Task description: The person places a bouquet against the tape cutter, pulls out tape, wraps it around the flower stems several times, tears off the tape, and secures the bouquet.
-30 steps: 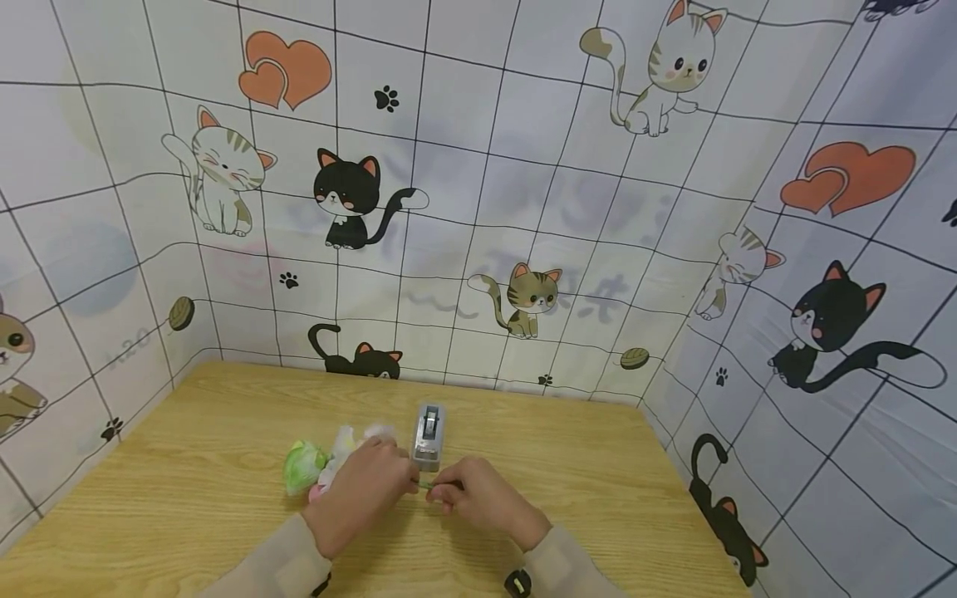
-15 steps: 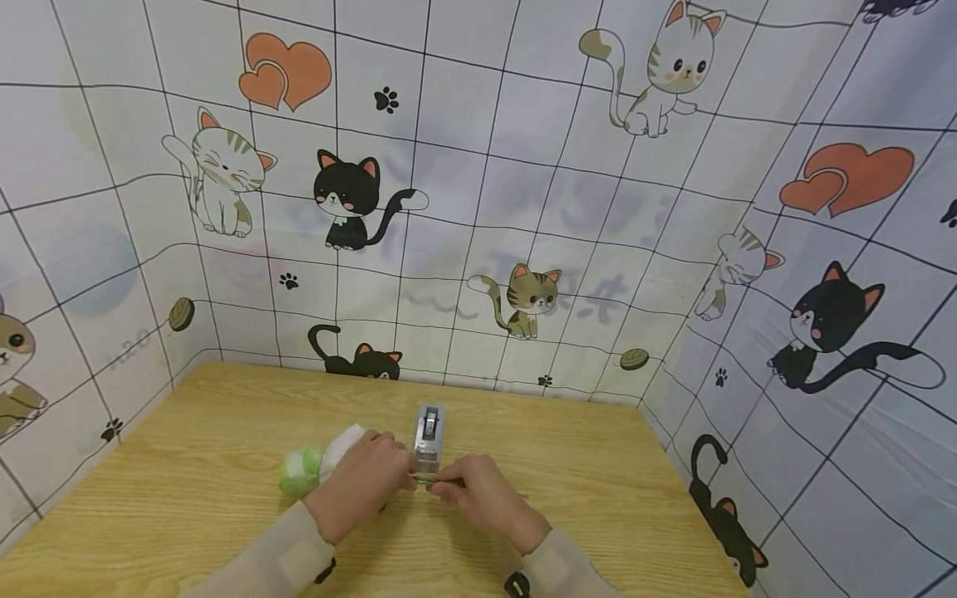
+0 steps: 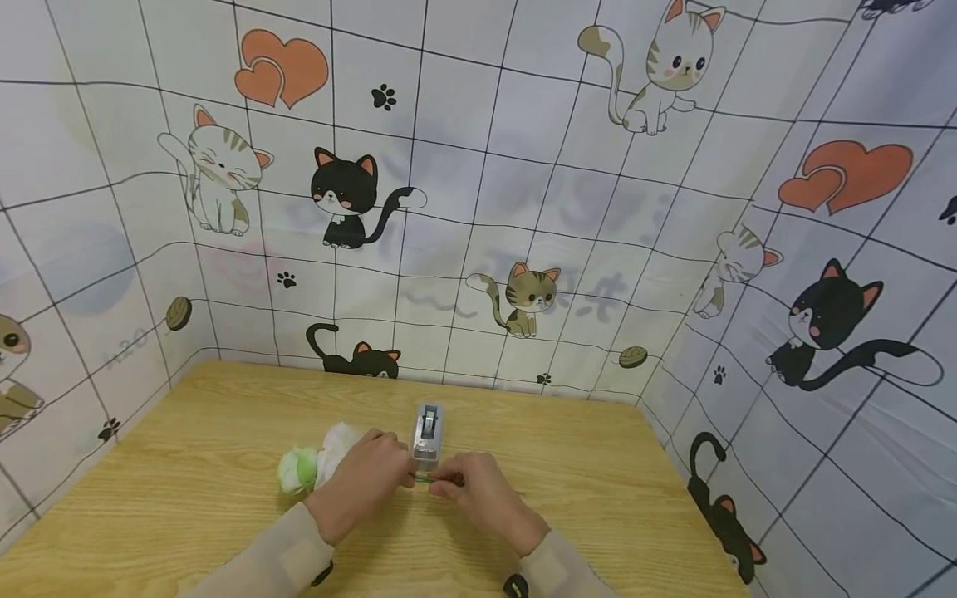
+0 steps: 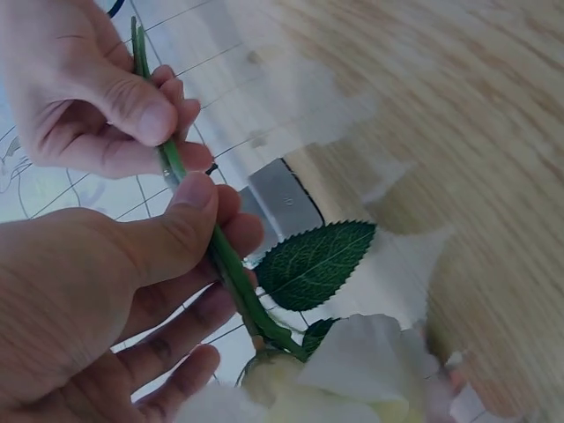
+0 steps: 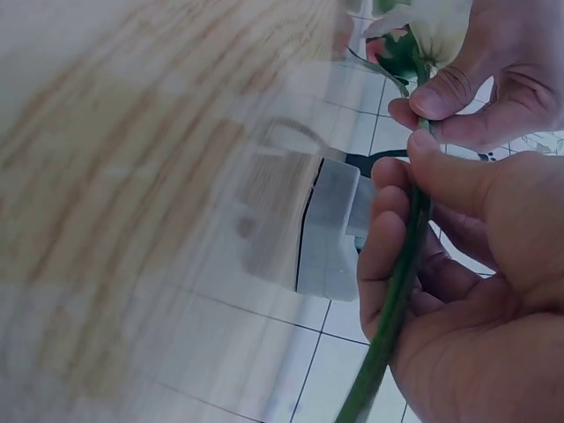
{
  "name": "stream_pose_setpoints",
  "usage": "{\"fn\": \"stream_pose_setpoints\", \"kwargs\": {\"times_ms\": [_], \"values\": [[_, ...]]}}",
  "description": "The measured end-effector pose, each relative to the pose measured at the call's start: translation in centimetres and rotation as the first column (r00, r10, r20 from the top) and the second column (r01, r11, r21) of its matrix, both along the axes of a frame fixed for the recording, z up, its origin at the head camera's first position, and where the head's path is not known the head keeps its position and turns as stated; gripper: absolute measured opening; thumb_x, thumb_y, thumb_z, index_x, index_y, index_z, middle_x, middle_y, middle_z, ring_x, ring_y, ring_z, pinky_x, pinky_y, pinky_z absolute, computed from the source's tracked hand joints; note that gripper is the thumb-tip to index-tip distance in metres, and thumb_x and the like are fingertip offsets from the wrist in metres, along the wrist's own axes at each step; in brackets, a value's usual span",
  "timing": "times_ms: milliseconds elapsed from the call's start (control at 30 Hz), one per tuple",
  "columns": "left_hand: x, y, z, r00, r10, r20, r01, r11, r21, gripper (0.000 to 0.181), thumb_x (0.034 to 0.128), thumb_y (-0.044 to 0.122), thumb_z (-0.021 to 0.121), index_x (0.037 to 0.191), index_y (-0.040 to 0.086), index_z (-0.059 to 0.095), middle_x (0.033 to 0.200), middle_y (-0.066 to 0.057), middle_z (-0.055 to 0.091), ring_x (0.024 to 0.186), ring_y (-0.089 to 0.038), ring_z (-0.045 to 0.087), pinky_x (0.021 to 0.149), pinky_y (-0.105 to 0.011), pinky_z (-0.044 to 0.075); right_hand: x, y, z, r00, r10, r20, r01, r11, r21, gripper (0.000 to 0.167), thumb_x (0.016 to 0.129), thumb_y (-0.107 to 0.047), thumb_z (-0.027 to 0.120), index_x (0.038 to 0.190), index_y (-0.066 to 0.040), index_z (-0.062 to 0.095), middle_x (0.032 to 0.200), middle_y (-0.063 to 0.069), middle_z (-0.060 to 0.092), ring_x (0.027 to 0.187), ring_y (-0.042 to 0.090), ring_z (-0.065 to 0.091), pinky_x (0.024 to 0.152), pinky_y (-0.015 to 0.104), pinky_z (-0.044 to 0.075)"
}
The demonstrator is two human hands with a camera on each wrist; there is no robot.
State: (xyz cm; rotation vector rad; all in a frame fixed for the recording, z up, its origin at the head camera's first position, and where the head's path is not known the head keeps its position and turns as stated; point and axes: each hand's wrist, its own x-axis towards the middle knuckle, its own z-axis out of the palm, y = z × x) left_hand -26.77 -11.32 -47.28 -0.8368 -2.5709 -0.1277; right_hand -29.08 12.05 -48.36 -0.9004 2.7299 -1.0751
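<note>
A small bunch of artificial flowers hangs between both hands, its green stems (image 4: pixel 231 273) running from one to the other. My left hand (image 3: pixel 371 473) pinches the stems just below the blooms, thumb against fingers. Further down, my right hand (image 3: pixel 482 497) pinches the same stems, with their lower ends passing through its curled fingers. White petals (image 4: pixel 357 370) and a serrated green leaf (image 4: pixel 319 263) show beside the left fingers. A pale green bloom (image 3: pixel 297 471) sticks out left of that hand. In the head view, the left hand hides part of the blooms.
A grey tape dispenser (image 3: pixel 428 436) stands on the wooden table (image 3: pixel 561 457) just beyond the hands. Behind the table hangs a white gridded cloth (image 3: pixel 463 183) printed with cats and hearts.
The blooms have turned in the left hand: the pink one seen beneath is now out of sight, and the white one stands differently. Both hands keep their grip, nearly in place.
</note>
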Motion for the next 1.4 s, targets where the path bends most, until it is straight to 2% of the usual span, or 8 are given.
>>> {"fn": "stream_pose_setpoints", "kwargs": {"times_ms": [167, 400, 567, 733, 900, 1000, 1200, 1400], "values": [[0.0, 0.0, -0.1, 0.999, 0.001, -0.034, -0.001, 1.000, -0.026, 0.013, 0.0840, 0.031, 0.098, 0.081, 0.025, 0.087, 0.077, 0.011, 0.078, 0.077, -0.012, 0.067, 0.096, -0.046, 0.064, -0.1, -0.1, 0.2, 0.999, -0.039, 0.017, 0.039, 0.999, -0.006, 0.015, 0.113, -0.027, 0.080, 0.117, -0.015, 0.089, 0.111, -0.005, 0.086, 0.091, -0.002, 0.070, 0.077, 0.021, 0.060], [-0.1, -0.1, -0.6, 0.998, 0.017, -0.062, -0.020, 0.998, -0.057, 0.011, 0.0825, 0.033, 0.097, 0.083, 0.026, 0.089, 0.080, 0.011, 0.081, 0.080, -0.011, 0.067, 0.096, -0.043, 0.062, -0.3, -0.3, 0.7, 0.996, -0.062, -0.059, 0.064, 0.997, 0.039, 0.021, 0.117, -0.029, 0.074, 0.124, -0.013, 0.085, 0.115, -0.003, 0.085, 0.097, 0.002, 0.071, 0.083, 0.024, 0.060], [-0.1, 0.0, -0.8, 0.997, 0.022, -0.080, -0.027, 0.998, -0.058, 0.012, 0.0821, 0.034, 0.098, 0.083, 0.026, 0.088, 0.081, 0.011, 0.081, 0.079, -0.012, 0.065, 0.088, -0.039, 0.059, -0.6, -0.5, 0.6, 0.999, -0.015, -0.051, 0.020, 0.993, 0.114, 0.022, 0.119, -0.026, 0.069, 0.123, -0.011, 0.085, 0.095, -0.008, 0.076, 0.080, -0.001, 0.059, 0.071, 0.021, 0.052], [0.0, 0.1, -0.9, 0.995, 0.028, -0.096, -0.035, 0.997, -0.063, 0.014, 0.0827, 0.033, 0.099, 0.085, 0.025, 0.089, 0.082, 0.009, 0.082, 0.078, -0.013, 0.064, 0.083, -0.037, 0.056, -0.7, -0.5, 0.0, 1.000, 0.027, 0.010, -0.028, 0.989, 0.147, 0.028, 0.122, -0.026, 0.064, 0.109, -0.009, 0.083, 0.079, -0.011, 0.066, 0.067, -0.001, 0.051, 0.063, 0.020, 0.045], [0.1, 0.0, -1.1, 0.994, 0.041, -0.103, -0.047, 0.997, -0.063, 0.015, 0.0819, 0.032, 0.100, 0.083, 0.024, 0.088, 0.080, 0.009, 0.080, 0.078, -0.013, 0.063, 0.082, -0.037, 0.055, -0.7, -0.5, -0.3, 0.998, 0.031, 0.050, -0.038, 0.987, 0.154, 0.032, 0.121, -0.026, 0.064, 0.099, -0.010, 0.081, 0.075, -0.007, 0.070, 0.062, 0.000, 0.049, 0.059, 0.019, 0.041], [0.0, 0.1, -1.2, 0.993, 0.052, -0.110, -0.060, 0.996, -0.069, 0.016, 0.0814, 0.034, 0.100, 0.081, 0.025, 0.087, 0.078, 0.010, 0.078, 0.077, -0.013, 0.062, 0.081, -0.037, 0.054, -0.6, -0.4, -0.2, 0.998, 0.044, 0.045, -0.050, 0.988, 0.146, 0.032, 0.121, -0.024, 0.064, 0.097, -0.009, 0.080, 0.074, -0.005, 0.071, 0.062, -0.001, 0.048, 0.059, 0.019, 0.040], [0.1, 0.3, -1.2, 0.990, 0.074, -0.120, -0.083, 0.994, -0.075, 0.017, 0.0796, 0.037, 0.100, 0.080, 0.026, 0.087, 0.075, 0.011, 0.076, 0.076, -0.013, 0.060, 0.083, -0.036, 0.054, -0.5, -0.4, -0.1, 0.998, 0.061, 0.015, -0.063, 0.988, 0.140, 0.028, 0.119, -0.022, 0.067, 0.102, -0.008, 0.083, 0.073, -0.004, 0.072, 0.064, -0.003, 0.050, 0.062, 0.019, 0.043], [0.2, 0.4, -1.0, 0.993, 0.078, -0.083, -0.084, 0.994, -0.065, 0.015, 0.0793, 0.034, 0.100, 0.083, 0.025, 0.089, 0.078, 0.010, 0.077, 0.076, -0.013, 0.062, 0.084, -0.038, 0.055, -0.5, -0.2, 0.1, 0.998, 0.058, 0.003, -0.058, 0.990, 0.127, 0.026, 0.118, -0.022, 0.068, 0.103, -0.008, 0.084, 0.074, -0.007, 0.070, 0.067, -0.003, 0.051, 0.064, 0.019, 0.046]]}}
